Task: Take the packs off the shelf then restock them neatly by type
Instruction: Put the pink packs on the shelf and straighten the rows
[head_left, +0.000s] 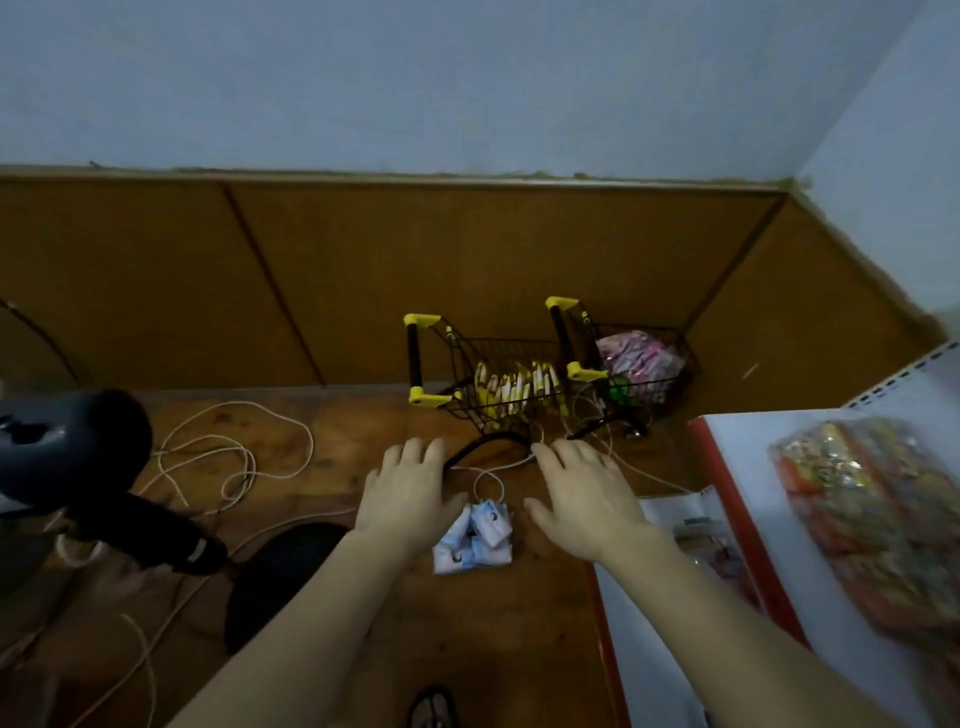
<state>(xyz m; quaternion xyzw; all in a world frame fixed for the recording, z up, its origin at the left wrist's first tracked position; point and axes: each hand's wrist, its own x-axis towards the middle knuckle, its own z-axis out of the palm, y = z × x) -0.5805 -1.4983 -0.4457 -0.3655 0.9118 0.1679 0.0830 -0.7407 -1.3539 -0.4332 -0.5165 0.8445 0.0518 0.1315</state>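
A: Head view, looking down at a wooden floor (519, 623). Take the blue-white packs (475, 535) as the landmark: a small heap lying on the floor, between the two hands.

B: Are the hands holding them?

A: No. The left hand (408, 493) is just left of the heap, back up, fingers straight and spread, holding nothing. Its thumb side overlaps the heap's upper left edge; I can't tell if it touches. The right hand (582, 499) is just right of the heap, also flat with fingers loosely spread and empty, its thumb pointing toward the packs.

B: Other packs?

A: Beyond the heap stand two small wire carts with yellow handles. The left cart (467, 371) holds yellow-white packs (514, 389) standing in a row. The right cart (623, 358), touching or just beside it, holds pink packs (639, 358).

B: And the shelf?

A: To the right of the heap, a white shelf (737, 457) with a red edge. A large clear bag (872, 525) of red and gold items lies on it.

B: Anything else?

A: White cord (234, 457) loops over the floor left of the heap and runs past it. A dark device (67, 452) sits far left, blurred.
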